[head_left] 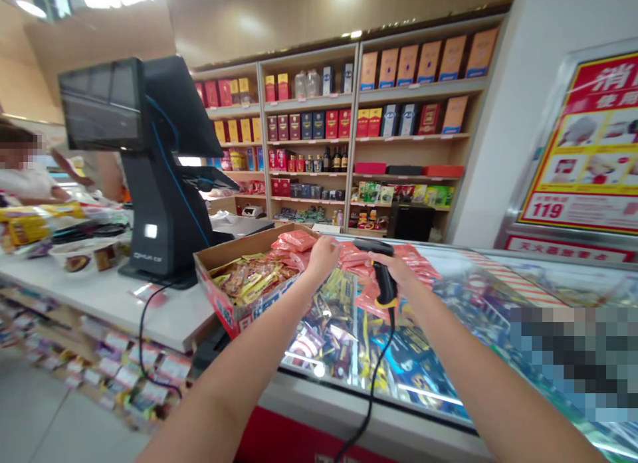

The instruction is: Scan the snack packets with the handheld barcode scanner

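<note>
Scanner (385, 289), black with yellow trim, is held a little tilted over the glass tabletop (456, 277), the fingers of the right hand (397, 267) clamped on its handle. Its cable (391, 330) hangs down past the front edge. The left hand (325, 254) is just beside, close to red packets (351, 258), its fingers curled together; whether they grip anything I cannot tell. An open carton (216, 297) to the left holds yellow sachets (256, 277) and similar packets. Farther left, a dark terminal (162, 210) stands on a white tabletop (169, 323).
</note>
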A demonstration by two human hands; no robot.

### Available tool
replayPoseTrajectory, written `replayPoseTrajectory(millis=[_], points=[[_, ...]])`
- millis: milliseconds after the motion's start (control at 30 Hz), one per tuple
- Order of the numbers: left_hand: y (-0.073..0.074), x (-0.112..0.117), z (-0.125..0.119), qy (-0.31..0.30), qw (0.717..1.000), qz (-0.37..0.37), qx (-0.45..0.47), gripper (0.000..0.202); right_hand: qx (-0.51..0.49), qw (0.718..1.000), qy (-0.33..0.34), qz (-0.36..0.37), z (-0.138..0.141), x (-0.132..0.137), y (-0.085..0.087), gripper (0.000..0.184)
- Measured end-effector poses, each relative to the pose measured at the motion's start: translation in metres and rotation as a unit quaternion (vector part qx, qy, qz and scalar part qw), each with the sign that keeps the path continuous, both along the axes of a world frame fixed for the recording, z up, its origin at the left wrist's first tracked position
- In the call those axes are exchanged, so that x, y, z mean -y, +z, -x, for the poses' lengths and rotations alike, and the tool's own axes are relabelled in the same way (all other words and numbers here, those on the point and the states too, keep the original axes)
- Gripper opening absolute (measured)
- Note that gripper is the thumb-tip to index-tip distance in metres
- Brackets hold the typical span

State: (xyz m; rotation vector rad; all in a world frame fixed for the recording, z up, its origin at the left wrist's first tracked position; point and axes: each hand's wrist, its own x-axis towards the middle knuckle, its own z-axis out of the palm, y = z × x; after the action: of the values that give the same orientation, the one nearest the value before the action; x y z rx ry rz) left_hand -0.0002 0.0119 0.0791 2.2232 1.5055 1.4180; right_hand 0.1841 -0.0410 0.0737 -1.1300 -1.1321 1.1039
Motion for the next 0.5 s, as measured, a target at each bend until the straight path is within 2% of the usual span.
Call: replayPoseTrajectory(millis=[67,133,233,333,400,500], points=[[-0.022,0.009,-0.020,-0.023,0.988,0.097,-0.115,0.031,-0.013,1.000,-0.014,-0.001,-0.022,0.009,-0.007,0.016],[-0.043,0.013,-0.035,-0.036,0.962,0.176,-0.207,0.046,-0.022,1.000,-0.018,0.008,-0.041,0.015,-0.016,0.015],[-0.065,0.011,-0.048,-0.064,0.928,0.243,-0.277,0.051,-0.033,0.998,-0.032,0.034,-0.060,0.018,-0.030,0.017],[-0.076,0.008,-0.053,-0.071,0.923,0.258,-0.278,0.035,-0.029,0.996,-0.064,0.052,-0.065,0.018,-0.040,0.018],[-0.080,0.006,-0.053,-0.073,0.928,0.257,-0.262,0.020,-0.020,0.997,-0.063,0.045,-0.062,0.019,-0.042,0.017],[-0.085,0.001,-0.049,-0.073,0.952,0.250,-0.163,0.016,0.002,0.998,-0.050,0.031,-0.056,0.021,-0.041,0.019]])
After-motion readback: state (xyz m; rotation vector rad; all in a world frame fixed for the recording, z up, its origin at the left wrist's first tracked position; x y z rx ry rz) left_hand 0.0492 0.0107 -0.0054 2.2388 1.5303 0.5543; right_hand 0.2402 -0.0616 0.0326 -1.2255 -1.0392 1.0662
